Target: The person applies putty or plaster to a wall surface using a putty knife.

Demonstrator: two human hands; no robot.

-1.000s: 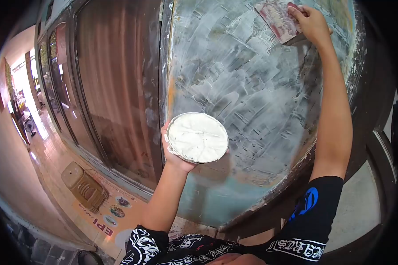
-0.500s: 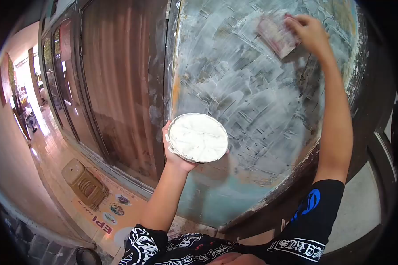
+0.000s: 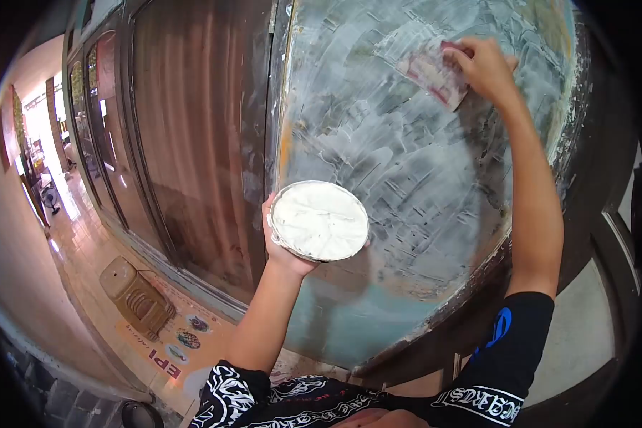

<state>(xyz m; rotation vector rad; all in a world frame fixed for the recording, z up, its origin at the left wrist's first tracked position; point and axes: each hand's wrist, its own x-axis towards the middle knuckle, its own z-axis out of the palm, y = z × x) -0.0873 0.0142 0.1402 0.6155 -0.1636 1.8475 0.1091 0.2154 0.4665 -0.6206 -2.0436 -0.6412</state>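
My left hand [image 3: 290,258] grips a round, shallow container of white putty [image 3: 321,220] from below, with most of the fingers hidden under it. Up at the top right, my right hand [image 3: 486,68] is closed on a reddish putty scraper [image 3: 435,73] smeared with white. Its blade lies against the wall [image 3: 406,164], which is covered in grey-white streaky putty strokes. Along the bottom of that wall a pale green band shows bare of the strokes.
Left of the wall stands a dark-framed glass door [image 3: 192,128] with a brown curtain behind it. A brown plastic stool [image 3: 137,298] sits on the floor beside a printed banner [image 3: 185,339]. Dark wooden framing [image 3: 610,178] borders the right side.
My right hand has moved down and slightly left across the wall with the scraper, which has tilted. My left hand and the putty container stay almost where they were.
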